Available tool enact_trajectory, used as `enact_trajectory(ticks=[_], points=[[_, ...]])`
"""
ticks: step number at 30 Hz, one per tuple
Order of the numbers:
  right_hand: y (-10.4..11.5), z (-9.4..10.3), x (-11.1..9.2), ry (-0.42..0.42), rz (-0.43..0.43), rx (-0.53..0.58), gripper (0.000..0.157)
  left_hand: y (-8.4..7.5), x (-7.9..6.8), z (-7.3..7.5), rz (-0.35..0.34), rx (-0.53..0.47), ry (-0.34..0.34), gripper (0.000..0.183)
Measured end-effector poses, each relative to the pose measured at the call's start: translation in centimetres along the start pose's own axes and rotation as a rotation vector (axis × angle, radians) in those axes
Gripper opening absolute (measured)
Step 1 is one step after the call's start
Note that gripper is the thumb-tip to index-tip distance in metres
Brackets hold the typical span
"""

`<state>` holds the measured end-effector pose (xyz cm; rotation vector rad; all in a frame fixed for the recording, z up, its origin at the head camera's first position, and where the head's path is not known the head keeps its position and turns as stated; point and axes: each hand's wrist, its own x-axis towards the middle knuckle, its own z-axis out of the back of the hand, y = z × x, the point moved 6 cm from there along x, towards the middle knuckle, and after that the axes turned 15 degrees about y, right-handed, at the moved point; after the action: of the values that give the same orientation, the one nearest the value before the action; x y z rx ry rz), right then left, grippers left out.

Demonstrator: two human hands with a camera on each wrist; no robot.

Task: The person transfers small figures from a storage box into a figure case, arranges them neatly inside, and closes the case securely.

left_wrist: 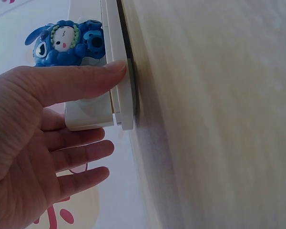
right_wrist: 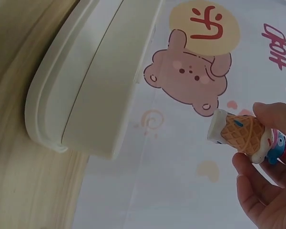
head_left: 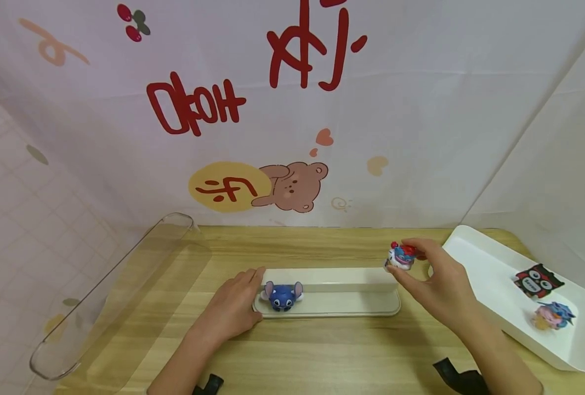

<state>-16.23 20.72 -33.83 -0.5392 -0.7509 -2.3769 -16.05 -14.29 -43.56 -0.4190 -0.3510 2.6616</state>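
Note:
At the left end of a cream stepped display stand (head_left: pixel 341 305), my left hand (head_left: pixel 234 303) grips its side. In the left wrist view, the thumb presses the front rim and the other fingers lie along the far side. A blue big-eared figurine (head_left: pixel 282 297) stands on the stand's lower step, close to that hand. Above and beyond the stand's right end, my right hand (head_left: pixel 444 281) pinches a small figurine (head_left: pixel 399 257) with a red, blue and white top. The right wrist view shows its waffle-cone body (right_wrist: pixel 245 136) and white base, tilted sideways between thumb and fingers.
A white tray (head_left: pixel 470 260) on the right holds an owl-shaped piece (head_left: pixel 538 281) and a pink-and-blue figurine (head_left: pixel 552 316). On the left lies a long transparent cover (head_left: pixel 111 278). Behind the wooden table (head_left: pixel 292 351) hangs a printed white cloth (head_left: pixel 401 109).

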Motion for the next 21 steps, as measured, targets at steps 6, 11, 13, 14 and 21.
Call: enact_trajectory(ticks=[6, 11, 13, 14, 21], points=[[0.7, -0.8, 0.3, 0.018, 0.051, 0.005, 0.068, 0.0, 0.0, 0.1, 0.0, 0.001, -0.004, 0.094], [1.4, -1.4, 0.6, 0.021, 0.092, -0.016, 0.065, 0.0, -0.1, 0.0, 0.001, -0.001, -0.007, 0.094], [1.6, -1.6, 0.8, 0.024, 0.102, -0.013, 0.063, 0.0, -0.1, 0.0, 0.001, 0.003, -0.009, 0.094], [1.8, -1.6, 0.8, 0.027, 0.107, -0.01, 0.063, 0.0, -0.1, 0.0, -0.001, 0.006, -0.012, 0.094], [2.4, -2.5, 1.4, 0.063, 0.134, 0.068, 0.057, -0.2, 0.0, 0.0, -0.001, 0.001, -0.008, 0.094]])
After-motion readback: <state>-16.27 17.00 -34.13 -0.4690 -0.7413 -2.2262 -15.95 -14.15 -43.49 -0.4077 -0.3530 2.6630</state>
